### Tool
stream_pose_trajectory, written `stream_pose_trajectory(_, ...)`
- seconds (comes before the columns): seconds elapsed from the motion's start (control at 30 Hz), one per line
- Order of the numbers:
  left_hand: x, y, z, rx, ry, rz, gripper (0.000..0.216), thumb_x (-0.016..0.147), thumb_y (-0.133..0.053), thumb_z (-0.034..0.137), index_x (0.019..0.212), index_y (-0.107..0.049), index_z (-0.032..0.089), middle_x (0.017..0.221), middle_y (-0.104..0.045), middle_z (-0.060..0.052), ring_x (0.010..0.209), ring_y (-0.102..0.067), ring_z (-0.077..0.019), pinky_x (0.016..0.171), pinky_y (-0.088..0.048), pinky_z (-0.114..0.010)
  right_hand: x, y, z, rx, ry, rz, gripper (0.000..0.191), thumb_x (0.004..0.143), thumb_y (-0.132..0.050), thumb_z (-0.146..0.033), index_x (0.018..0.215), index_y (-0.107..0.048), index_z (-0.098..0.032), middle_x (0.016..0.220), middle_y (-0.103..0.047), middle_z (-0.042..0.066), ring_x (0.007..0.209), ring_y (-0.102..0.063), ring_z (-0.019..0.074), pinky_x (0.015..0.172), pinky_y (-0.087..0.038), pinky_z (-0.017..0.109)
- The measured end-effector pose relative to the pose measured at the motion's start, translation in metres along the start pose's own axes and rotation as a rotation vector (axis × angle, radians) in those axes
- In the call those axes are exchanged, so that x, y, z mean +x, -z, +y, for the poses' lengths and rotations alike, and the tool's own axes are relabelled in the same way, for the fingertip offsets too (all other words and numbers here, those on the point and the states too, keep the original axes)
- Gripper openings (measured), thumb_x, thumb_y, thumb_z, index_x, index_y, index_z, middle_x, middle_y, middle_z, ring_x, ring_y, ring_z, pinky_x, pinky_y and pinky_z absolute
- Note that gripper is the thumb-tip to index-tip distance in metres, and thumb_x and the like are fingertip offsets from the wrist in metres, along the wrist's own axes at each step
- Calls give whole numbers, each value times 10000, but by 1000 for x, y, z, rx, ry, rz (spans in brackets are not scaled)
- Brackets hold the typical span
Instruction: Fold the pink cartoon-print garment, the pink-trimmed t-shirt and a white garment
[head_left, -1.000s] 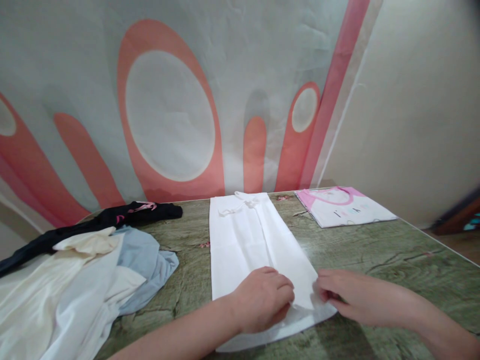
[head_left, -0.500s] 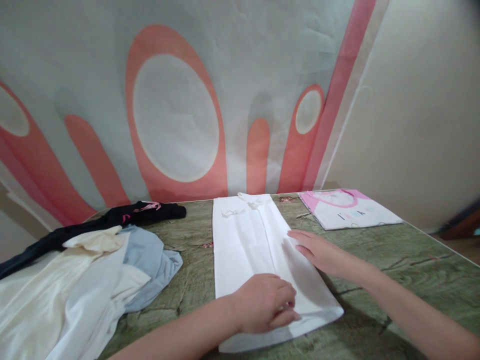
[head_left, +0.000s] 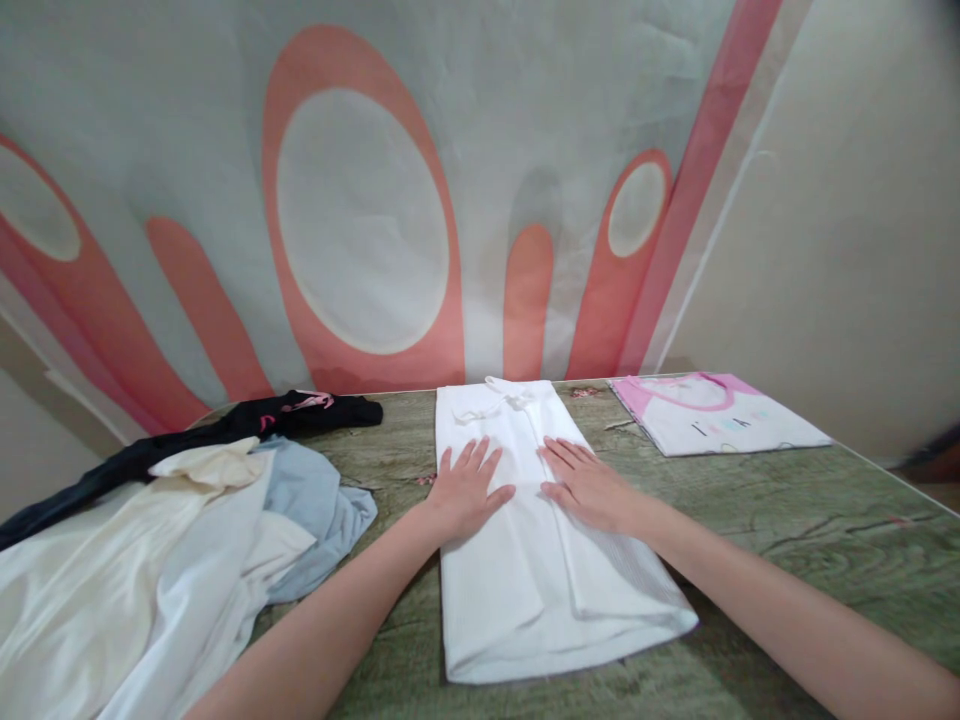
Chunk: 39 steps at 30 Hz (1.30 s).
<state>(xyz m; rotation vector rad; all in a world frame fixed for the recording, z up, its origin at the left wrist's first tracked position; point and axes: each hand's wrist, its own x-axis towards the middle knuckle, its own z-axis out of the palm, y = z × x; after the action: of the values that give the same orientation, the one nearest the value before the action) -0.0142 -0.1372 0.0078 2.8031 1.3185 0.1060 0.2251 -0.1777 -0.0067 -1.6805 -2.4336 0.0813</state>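
Note:
A white garment (head_left: 525, 580), folded into a long narrow strip, lies on the green marbled table (head_left: 810, 510) in front of me, its drawstring end toward the wall. My left hand (head_left: 469, 490) lies flat on its upper left part with fingers spread. Beside it, my right hand (head_left: 589, 485) presses flat on the upper right part, fingers stretched toward the middle. Neither hand holds anything.
A heap of clothes sits at the left: a cream piece (head_left: 112, 580), a light blue one (head_left: 315, 510) and a black one with pink marks (head_left: 247, 425). A folded white and pink shirt (head_left: 720, 415) lies at the back right. A patterned wall stands behind.
Both hands have slid from the near end of the white garment up to its far half and opened flat. The near end now lies smooth.

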Motion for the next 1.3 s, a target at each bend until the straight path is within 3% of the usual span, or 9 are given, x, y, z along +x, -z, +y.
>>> stream_pose_trajectory(0.43, 21, 2, -21, 11, -50, 11, 592, 908, -182, 551, 1393, -221, 214, 1472, -165, -91, 1340, -141, -262, 1054, -97, -478, 20, -8, 7, -3, -73, 15, 602, 894, -218, -526, 1393, -278, -194, 1470, -220, 68, 1342, -173, 236, 1082, -145, 433)
stream_pose_trajectory(0.53, 10, 7, -25, -2, -46, 24, 559, 929, -209, 477, 1383, -227, 150, 1455, -207, -125, 1328, -187, -243, 1056, -142, -430, 15, -8, 8, -2, -91, 16, 585, 892, -237, -516, 1379, -307, -198, 1460, -251, 73, 1334, -197, 241, 1073, -161, 444)
stream_pose_trajectory(0.67, -17, 21, -18, -58, -67, 47, 457, 901, -382, 356, 1291, -355, 119, 1378, -339, -147, 1271, -299, -235, 1035, -227, -373, 14, -1, 5, 5, -94, 45, 510, 867, -371, -456, 1280, -448, -166, 1385, -382, 114, 1294, -274, 262, 1048, -201, 450)
stream_pose_trajectory(0.8, -52, 36, 16, -165, -98, 27, 301, 837, -510, 405, 1032, -494, 177, 1077, -516, -84, 1011, -490, -220, 878, -389, -353, 34, 11, -10, 106, -12, 109, 372, 820, -496, -296, 1157, -539, -146, 1236, -513, 130, 1181, -410, 245, 998, -284, 388)
stream_pose_trajectory(0.9, -71, 41, 41, -211, -94, -41, 364, 778, -552, 512, 905, -483, 178, 959, -499, -65, 887, -498, -213, 758, -436, -331, 63, 19, -28, 219, -4, 101, 285, 814, -487, -213, 1074, -575, -137, 1105, -581, 115, 1020, -524, 210, 905, -359, 325)
stream_pose_trajectory(0.97, -79, 41, 49, -237, -84, -67, 346, 769, -572, 489, 885, -468, 180, 950, -488, -58, 869, -489, -206, 730, -442, -314, 85, 21, -38, 266, -36, 82, 225, 818, -471, -197, 989, -605, -137, 1025, -613, 96, 900, -566, 182, 821, -389, 284)
stream_pose_trajectory(1.13, -86, 39, 40, -346, -55, -47, 280, 761, -601, 371, 913, -457, 185, 971, -480, -44, 862, -484, -175, 743, -442, -277, 125, 12, -50, 273, -102, 72, 197, 826, -426, -180, 830, -619, -143, 835, -657, 60, 765, -578, 159, 675, -377, 239)
stream_pose_trajectory(1.3, -88, 36, 35, -279, -94, -58, 265, 737, -609, 392, 860, -491, 188, 928, -492, -45, 850, -486, -187, 727, -438, -279, 132, -8, -54, 246, -171, 58, 287, 868, -408, -320, 739, -602, -151, 746, -643, 62, 688, -565, 157, 594, -331, 241)
